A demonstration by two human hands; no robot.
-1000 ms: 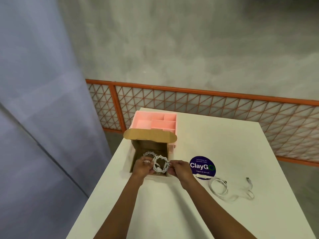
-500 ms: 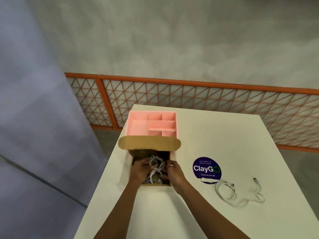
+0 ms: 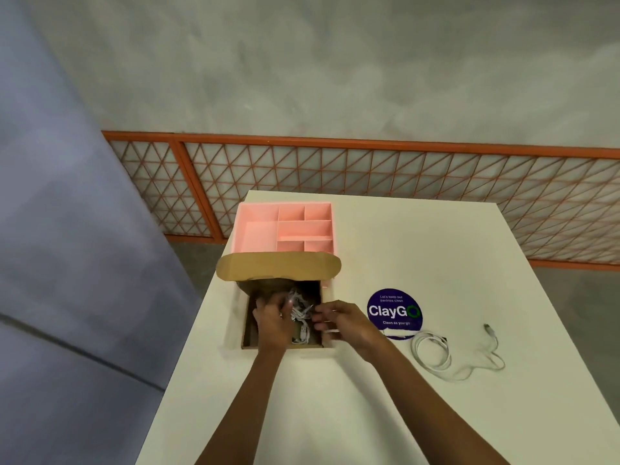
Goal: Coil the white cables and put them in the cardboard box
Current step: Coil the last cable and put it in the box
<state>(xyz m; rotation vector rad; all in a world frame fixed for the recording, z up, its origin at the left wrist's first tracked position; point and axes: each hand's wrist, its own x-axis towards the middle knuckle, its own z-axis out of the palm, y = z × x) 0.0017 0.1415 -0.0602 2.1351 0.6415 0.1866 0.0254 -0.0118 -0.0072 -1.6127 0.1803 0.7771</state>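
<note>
While the white table point(image 3: 436, 246) carries it all, the cardboard box point(image 3: 246, 330) sits open near its left edge; a loose white cable point(image 3: 432, 354) sprawls left-to-right beyond the right hand point(image 3: 345, 325), the nearer one; the left hand point(image 3: 272, 318) is inside the box; both crowd the coiled cable point(image 3: 300, 312) there, any grip lost in blur.

Single head-worn, wide-angle view. The camera sits above the near end of the white counter point(image 3: 369, 414) and faces forward and steeply down. Two forearms point(image 3: 241, 397) enter from the bottom edge, close to the lens. The far orange lattice fence point(image 3: 369, 182) and the grey wall point(image 3: 335, 62) fill the upper half.
</note>
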